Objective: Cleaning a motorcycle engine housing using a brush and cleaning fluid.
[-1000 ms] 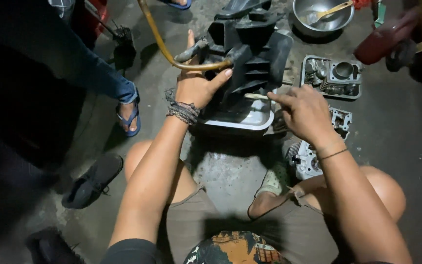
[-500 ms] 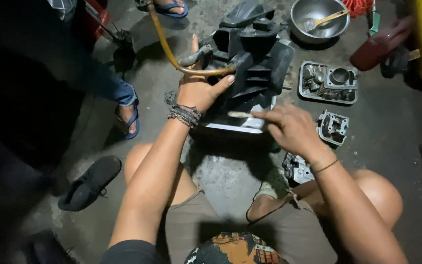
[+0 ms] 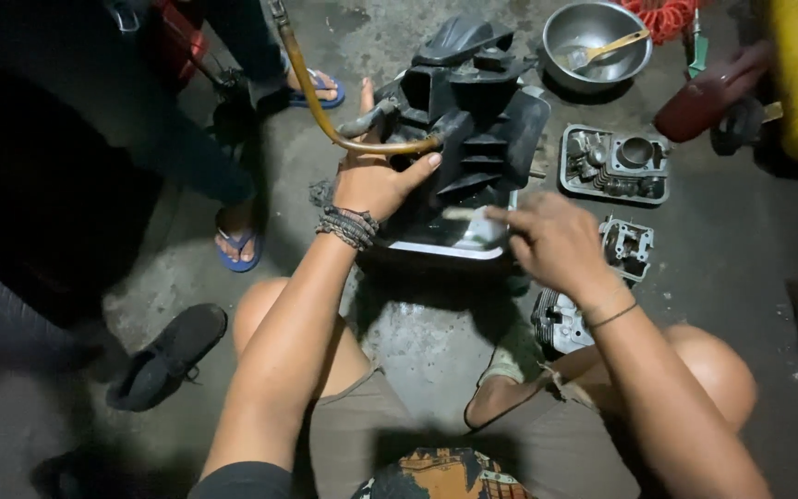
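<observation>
Parts crowd the floor (image 3: 436, 342) around the black finned engine block (image 3: 482, 120), which the left hand (image 3: 376, 180) grips with curled fingers while the right hand (image 3: 551, 240) pinches a pale brush (image 3: 462, 214).

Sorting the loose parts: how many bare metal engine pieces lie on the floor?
3: one beside the black finned block, one past the right hand, one under that wrist. More may be hidden.

The right hand (image 3: 554, 242) has drawn back from the black finned part (image 3: 473, 139), its brush (image 3: 462, 214) now over the pan (image 3: 454, 242) beneath.
</observation>
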